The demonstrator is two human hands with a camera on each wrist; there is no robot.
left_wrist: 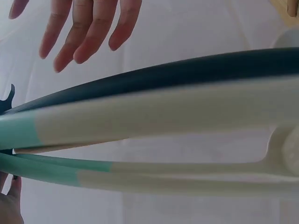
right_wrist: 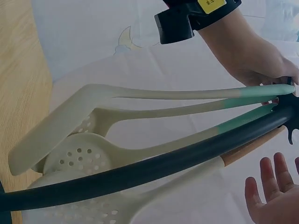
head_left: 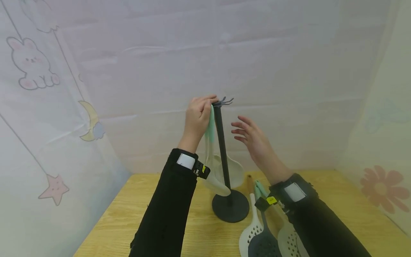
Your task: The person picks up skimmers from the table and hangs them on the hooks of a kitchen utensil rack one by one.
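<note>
two hands [head_left: 224, 125] at rack [head_left: 222, 150]; left pinches spatula [head_left: 210, 135].

A wooden bench [head_left: 337, 200] stood under it all. Three big spoons with holes [head_left: 266, 239] lay flat on it, side by side. A white sheet [head_left: 41, 107] hung around, with a bunny [head_left: 30, 64], a moon [head_left: 91, 121], a star [head_left: 54, 187] and a flower [head_left: 383, 189].

Matte black metal utensil stand [head_left: 223, 150]; cream silicone utensils with mint-green handle ends [head_left: 211, 128] (one perforated with round holes); pale yellow wood-grain tabletop [head_left: 128, 214]; black sleeves [head_left: 167, 210].
</note>
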